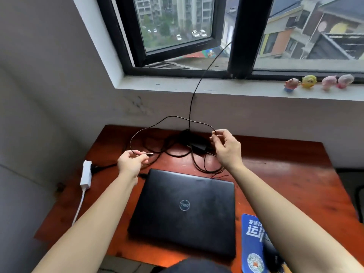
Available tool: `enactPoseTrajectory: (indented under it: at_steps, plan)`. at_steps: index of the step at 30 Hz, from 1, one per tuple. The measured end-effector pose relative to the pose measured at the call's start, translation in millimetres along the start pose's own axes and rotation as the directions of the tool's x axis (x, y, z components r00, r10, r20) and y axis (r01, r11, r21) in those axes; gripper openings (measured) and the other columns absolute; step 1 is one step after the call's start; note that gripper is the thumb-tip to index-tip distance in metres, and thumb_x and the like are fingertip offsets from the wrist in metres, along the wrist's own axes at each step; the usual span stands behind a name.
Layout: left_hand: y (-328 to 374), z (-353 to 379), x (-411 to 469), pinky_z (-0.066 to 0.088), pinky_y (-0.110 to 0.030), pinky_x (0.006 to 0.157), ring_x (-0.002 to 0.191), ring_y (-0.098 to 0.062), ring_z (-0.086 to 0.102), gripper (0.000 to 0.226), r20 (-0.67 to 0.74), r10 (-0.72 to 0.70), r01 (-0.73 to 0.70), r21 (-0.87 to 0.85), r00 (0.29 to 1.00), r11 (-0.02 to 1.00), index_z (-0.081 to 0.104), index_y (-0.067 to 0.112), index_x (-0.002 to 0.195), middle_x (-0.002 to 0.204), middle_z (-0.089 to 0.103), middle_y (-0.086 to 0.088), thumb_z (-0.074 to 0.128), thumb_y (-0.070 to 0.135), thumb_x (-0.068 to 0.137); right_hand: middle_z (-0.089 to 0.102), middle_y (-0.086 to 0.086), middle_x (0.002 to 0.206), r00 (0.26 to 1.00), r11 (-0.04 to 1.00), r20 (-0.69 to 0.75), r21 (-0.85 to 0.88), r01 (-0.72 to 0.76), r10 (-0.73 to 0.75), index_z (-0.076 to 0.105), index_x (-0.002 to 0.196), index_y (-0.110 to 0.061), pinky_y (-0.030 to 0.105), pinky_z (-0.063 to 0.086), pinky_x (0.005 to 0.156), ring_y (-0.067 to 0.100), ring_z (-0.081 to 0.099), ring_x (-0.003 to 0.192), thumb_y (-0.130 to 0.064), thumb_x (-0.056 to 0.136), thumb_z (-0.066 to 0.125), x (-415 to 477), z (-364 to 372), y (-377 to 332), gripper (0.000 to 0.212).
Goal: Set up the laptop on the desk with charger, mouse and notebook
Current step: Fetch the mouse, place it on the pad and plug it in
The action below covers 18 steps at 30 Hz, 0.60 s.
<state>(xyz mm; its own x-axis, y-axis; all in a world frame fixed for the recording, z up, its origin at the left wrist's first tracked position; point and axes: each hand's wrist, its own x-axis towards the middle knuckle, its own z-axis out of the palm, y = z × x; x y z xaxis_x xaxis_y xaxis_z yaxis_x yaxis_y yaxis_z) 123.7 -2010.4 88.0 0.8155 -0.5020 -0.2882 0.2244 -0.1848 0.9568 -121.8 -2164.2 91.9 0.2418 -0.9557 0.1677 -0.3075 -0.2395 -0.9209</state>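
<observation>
A closed black laptop point(185, 209) lies flat in the middle of the reddish-brown desk point(291, 174). My left hand point(131, 161) pinches a thin black cable point(167, 120) just behind its metal USB plug point(150, 154), above the desk's back left. My right hand point(226, 147) holds the same cable further along, lifted into a loop. Behind the laptop a black charger brick point(199, 145) sits among tangled black cords. A blue mouse pad point(253, 241) lies right of the laptop, partly under my right forearm, with a dark mouse point(270, 251) barely showing on it.
A white power strip point(86, 174) with a black plug in it hangs at the desk's left edge. One black cord climbs to the open window point(177, 32). Several small toy figures point(319, 82) stand on the sill at the right.
</observation>
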Motion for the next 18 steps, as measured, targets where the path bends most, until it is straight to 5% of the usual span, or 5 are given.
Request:
enactPoseTrajectory:
  at_steps: [3,5,8,12,18]
  plan:
    - [-10,-44,44,0.057,-0.023,0.057,0.074,-0.016,0.064,0.021,0.041,-0.042,0.041,0.019,0.998,0.999,0.055,0.012,0.089,0.09,0.064,-0.011,0.068,-0.005,0.086,0.074,0.0,0.098,0.997,0.995,-0.073,-0.096,-0.009,0.002,0.068,0.107,-0.013,0.017,0.046,0.08,0.021,0.07,0.094,-0.011,0.098,0.06,-5,54,-3,0.013]
    - [-21,-66,67,0.057,-0.031,0.07,0.078,-0.02,0.065,0.02,0.049,-0.099,0.099,0.004,0.994,0.995,0.057,0.01,0.095,0.095,0.064,-0.012,0.07,-0.002,0.086,0.069,0.009,0.126,0.997,0.984,-0.078,-0.173,-0.041,0.027,0.067,0.118,-0.01,0.02,0.042,0.096,0.026,0.064,0.117,-0.006,0.099,0.054,-7,82,-1,0.023]
    - [-39,-92,91,0.056,-0.029,0.071,0.069,-0.018,0.063,0.019,0.036,-0.22,0.22,-0.009,0.975,0.975,0.056,0.011,0.091,0.09,0.062,-0.008,0.07,-0.002,0.086,0.033,0.019,0.159,0.949,0.913,0.146,-0.347,-0.215,0.279,0.04,0.15,-0.005,0.028,0.02,0.118,0.027,0.029,0.149,-0.004,0.1,0.05,-20,117,10,0.051]
    - [-63,-103,110,0.056,-0.018,0.058,0.067,-0.015,0.062,0.02,0.065,-0.306,0.309,-0.026,0.95,0.951,0.056,0.011,0.086,0.087,0.06,-0.007,0.069,-0.004,0.087,0.008,0.014,0.167,0.873,0.859,0.277,-0.445,-0.254,0.402,0.013,0.159,-0.009,0.024,0.004,0.119,0.022,0.002,0.155,-0.005,0.1,0.05,-51,146,26,0.07]
    - [-123,-106,120,0.057,-0.024,0.071,0.067,-0.013,0.064,0.012,0.045,-0.445,0.443,0.054,0.894,0.895,0.061,0.012,0.091,0.086,0.066,-0.006,0.069,0.003,0.088,0.006,0.005,0.168,0.832,0.825,0.361,-0.535,-0.185,0.421,0.016,0.159,-0.02,0.037,0.012,0.121,0.02,0.006,0.155,-0.033,0.102,0.051,-100,191,51,0.068]
